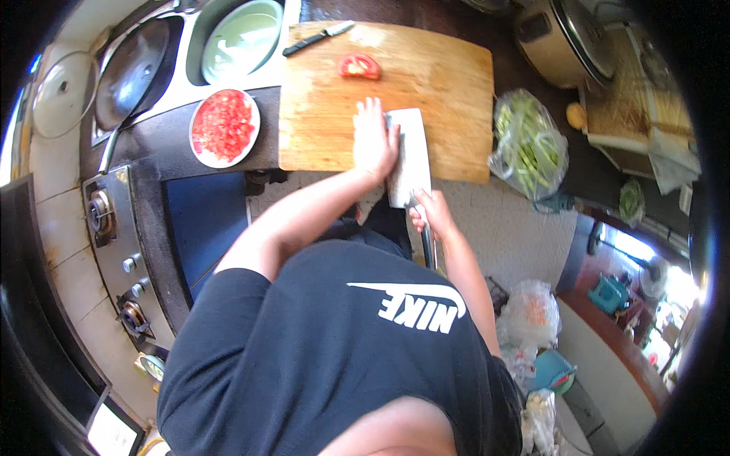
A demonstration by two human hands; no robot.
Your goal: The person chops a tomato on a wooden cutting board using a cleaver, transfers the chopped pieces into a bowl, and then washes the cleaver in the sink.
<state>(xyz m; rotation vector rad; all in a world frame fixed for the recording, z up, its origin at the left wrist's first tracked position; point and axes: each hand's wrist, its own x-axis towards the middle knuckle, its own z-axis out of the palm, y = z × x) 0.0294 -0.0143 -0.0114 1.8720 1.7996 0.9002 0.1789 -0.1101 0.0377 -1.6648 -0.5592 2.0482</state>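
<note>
My right hand (433,214) grips a cleaver (412,157) near where its handle meets the blade. The broad blade lies nearly flat over the front part of a wooden cutting board (456,97), its heel past the board's front edge. My left hand (374,139) rests flat on the board, palm down, against the blade's left side; whether anything lies under it is hidden. Beyond my left hand sits a cut tomato piece (359,66). A small knife with a black handle (311,43) lies at the board's far left corner. To the left stands a plate of chopped tomato (223,128).
A sink with a green basin (242,43) and a wok (134,74) are at the back left. Gas burners (101,214) line the left. A plastic bag of green vegetables (527,145) touches the board's right side, with a rice cooker (562,43) behind it.
</note>
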